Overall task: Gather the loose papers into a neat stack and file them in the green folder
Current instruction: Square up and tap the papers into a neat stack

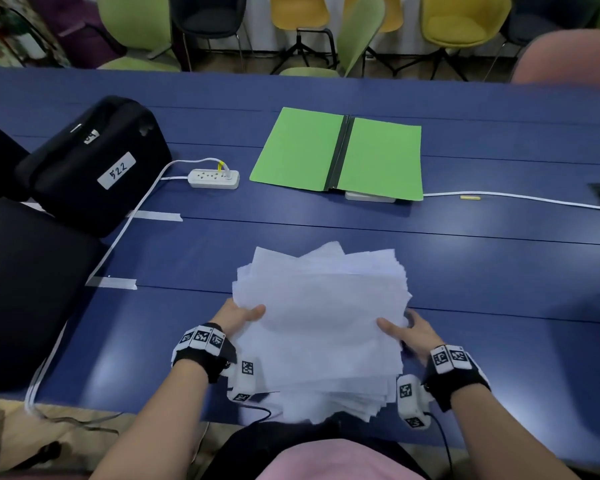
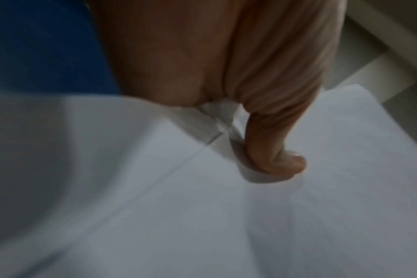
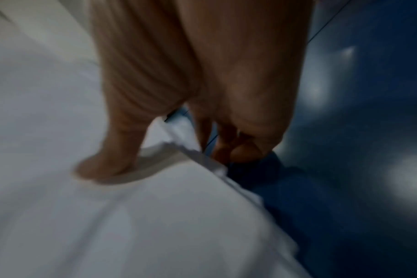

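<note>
Both hands gripped the papers (image 1: pixel 321 327) at the lower centre of the head view: the left hand (image 1: pixel 238 318) held the left edge with its thumb on top, and the right hand (image 1: pixel 411 332) held the right edge the same way, fingers apparently tucked beneath, though both wrist views were too blurred to be sure. The blue tabletop (image 1: pixel 499 258) filled most of the frame. On it, at upper centre and well apart from the papers, the green folder (image 1: pixel 340 154) lay open and flat, with nothing filed inside. The papers were gathered into one pile, which looked like the first part of the job done, but the pile was not neat: corners fanned out along its far edge and sheets stepped out at its near right corner. Squaring the edges, moving the stack to the folder and closing it were left. At upper left sat a black bag (image 1: pixel 94 164), and beside it a white power strip (image 1: pixel 213 178).
</note>
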